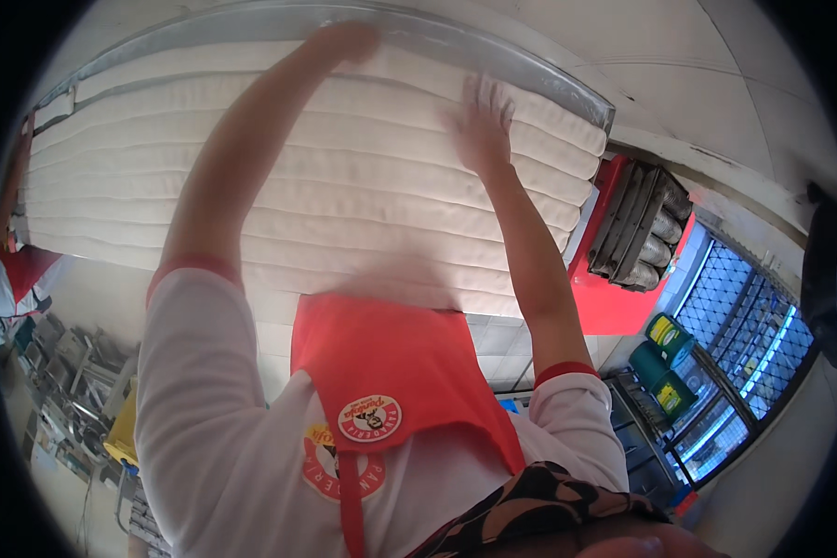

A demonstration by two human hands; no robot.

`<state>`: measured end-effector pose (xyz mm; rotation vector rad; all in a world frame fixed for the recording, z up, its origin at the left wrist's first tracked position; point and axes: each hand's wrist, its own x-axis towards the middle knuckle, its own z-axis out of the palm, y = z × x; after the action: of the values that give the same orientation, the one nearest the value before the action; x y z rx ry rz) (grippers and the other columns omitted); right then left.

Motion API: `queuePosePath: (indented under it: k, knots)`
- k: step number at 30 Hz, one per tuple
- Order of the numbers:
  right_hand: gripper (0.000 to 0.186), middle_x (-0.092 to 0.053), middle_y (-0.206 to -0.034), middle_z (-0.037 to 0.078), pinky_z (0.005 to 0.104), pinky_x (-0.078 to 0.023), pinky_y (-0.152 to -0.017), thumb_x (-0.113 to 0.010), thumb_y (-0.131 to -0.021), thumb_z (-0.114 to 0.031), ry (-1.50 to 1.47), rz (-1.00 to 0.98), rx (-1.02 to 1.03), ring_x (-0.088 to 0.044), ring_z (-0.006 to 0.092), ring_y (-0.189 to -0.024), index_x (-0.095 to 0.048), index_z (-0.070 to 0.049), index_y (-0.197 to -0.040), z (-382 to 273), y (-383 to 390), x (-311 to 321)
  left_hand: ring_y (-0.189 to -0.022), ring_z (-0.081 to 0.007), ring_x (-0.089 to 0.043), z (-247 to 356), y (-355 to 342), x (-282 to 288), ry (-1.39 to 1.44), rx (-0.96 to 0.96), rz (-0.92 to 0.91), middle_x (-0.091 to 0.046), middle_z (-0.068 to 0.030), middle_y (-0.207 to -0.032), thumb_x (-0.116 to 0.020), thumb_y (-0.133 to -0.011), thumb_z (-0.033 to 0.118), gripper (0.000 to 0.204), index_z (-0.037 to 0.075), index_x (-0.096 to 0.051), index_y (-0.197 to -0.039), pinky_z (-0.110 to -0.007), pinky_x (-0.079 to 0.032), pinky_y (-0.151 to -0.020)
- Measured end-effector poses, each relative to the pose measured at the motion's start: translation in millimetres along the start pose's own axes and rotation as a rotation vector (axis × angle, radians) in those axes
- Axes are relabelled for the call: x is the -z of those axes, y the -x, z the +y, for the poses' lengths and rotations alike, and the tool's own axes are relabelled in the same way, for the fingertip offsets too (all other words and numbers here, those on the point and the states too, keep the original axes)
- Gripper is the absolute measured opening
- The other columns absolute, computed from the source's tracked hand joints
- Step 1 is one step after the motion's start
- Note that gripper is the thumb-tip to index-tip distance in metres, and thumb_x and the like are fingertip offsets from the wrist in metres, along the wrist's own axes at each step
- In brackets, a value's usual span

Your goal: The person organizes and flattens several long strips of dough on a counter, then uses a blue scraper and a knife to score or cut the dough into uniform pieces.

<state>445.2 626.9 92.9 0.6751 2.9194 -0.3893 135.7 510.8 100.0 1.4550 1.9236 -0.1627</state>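
Note:
Long pale rolls of dough (372, 177) lie side by side, touching, across a metal-edged table (418, 26). My left arm stretches over them to the far side, where my left hand (349, 42) hovers at or over the farthest roll near the metal rim; motion blurs it and its fingers do not show. Farther right, my right hand (485, 121) is over the far rolls with its fingers stretched out and apart, slightly blurred. Nothing shows in it. Whether either hand touches the dough I cannot tell.
Just past the table's right end, a rack of dark metal baking moulds (640, 225) rests on a red surface (614, 302). Green buckets (665, 372) stand by a grilled window (739, 316). Metal equipment (84, 372) crowds the left. A white wall (660, 56) borders the far side.

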Motion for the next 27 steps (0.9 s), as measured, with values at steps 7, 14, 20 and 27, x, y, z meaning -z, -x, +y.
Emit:
queuePosePath:
  k: [7, 14, 20, 27]
  knots:
    - [0.089, -0.010, -0.174, 0.022, 0.0671, -0.011, -0.125, -0.052, -0.102, -0.060, 0.067, -0.071, 0.018, -0.006, 0.0453, -0.160, -0.018, -0.008, -0.167, 0, 3, 7, -0.121, -0.0400, -0.066, 58, 0, -14, 0.187, 0.111, 0.150, -0.068, -0.0255, -0.130, -0.071, -0.092, 0.056, 0.066, 0.001, -0.069, -0.128, -0.049, -0.053, -0.099]
    - [0.096, -0.007, -0.175, 0.020, 0.0660, -0.012, -0.125, -0.045, -0.100, -0.071, 0.062, -0.243, 0.043, -0.002, 0.0436, -0.161, -0.015, -0.009, -0.168, -54, -23, 16, -0.129, -0.0388, -0.062, 61, 20, -17, 0.270, 0.272, 0.254, -0.064, -0.0231, -0.138, -0.068, -0.093, 0.057, 0.067, 0.003, -0.066, -0.133, -0.050, -0.051, -0.105]
    - [0.096, -0.012, -0.175, 0.016, 0.0659, -0.010, -0.126, -0.053, -0.098, -0.068, -0.028, -0.143, 0.084, -0.003, 0.0398, -0.162, -0.023, -0.008, -0.166, -90, -27, 8, -0.146, -0.0335, -0.044, 50, 37, -71, -0.008, -0.122, 0.550, -0.047, -0.0129, -0.158, -0.058, -0.101, 0.026, 0.052, 0.013, -0.048, -0.151, -0.051, -0.038, -0.119]
    - [0.078, -0.027, -0.170, 0.015, 0.0653, -0.022, -0.123, -0.060, -0.099, -0.057, 0.068, -0.059, 0.330, -0.023, 0.0374, -0.157, -0.038, -0.014, -0.160, -10, -47, -15, -0.157, -0.0360, -0.025, 92, 85, -116, 0.006, 0.040, 0.804, -0.029, -0.0097, -0.170, -0.056, -0.103, 0.035, 0.067, 0.012, -0.034, -0.162, -0.059, -0.020, -0.126]
